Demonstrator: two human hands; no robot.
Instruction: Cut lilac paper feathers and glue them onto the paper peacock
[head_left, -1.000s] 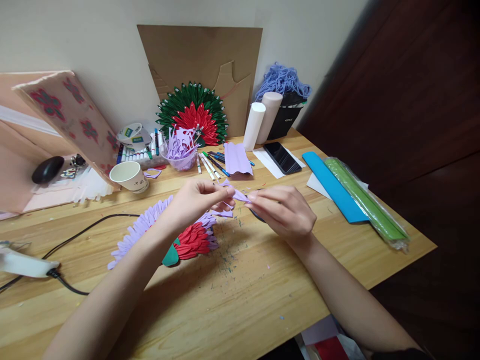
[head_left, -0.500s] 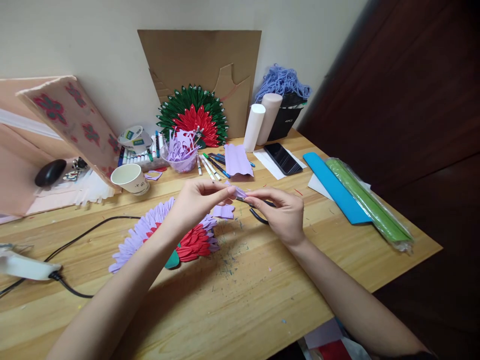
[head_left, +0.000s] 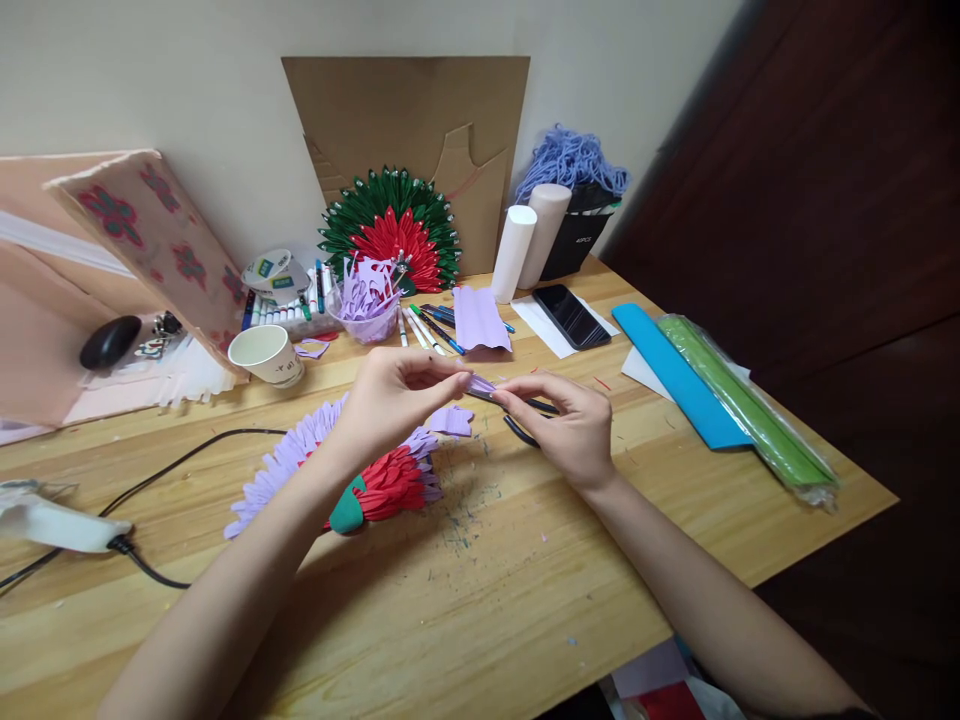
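Between my two hands is a small strip of purple crepe paper point(head_left: 482, 384). My left hand point(head_left: 405, 395) pinches its left end with thumb and fingertips, and my right hand point(head_left: 564, 418) pinches the right end. Black-handled scissors point(head_left: 519, 430) lie on the table just behind and below my right fingers, partly hidden. Under my left forearm rests a fan-shaped paper craft point(head_left: 401, 480) with purple petals outside, red petals inside and a green piece at its base; the arm covers its middle. A purple paper scrap point(head_left: 452, 421) lies beside it.
A glue gun point(head_left: 64, 520) with a black cord lies at left. Behind are a paper cup point(head_left: 266, 356), a bowl of purple cuttings point(head_left: 366, 310), pens, a purple sheet point(head_left: 481, 318) and a phone point(head_left: 571, 316). Blue paper point(head_left: 679, 375) and wrapped green paper point(head_left: 746, 405) lie right.
The view has shifted slightly, moving the whole scene a little to the right. Both hands keep their pinch on the purple paper strip, which shows a bit more between the fingers.
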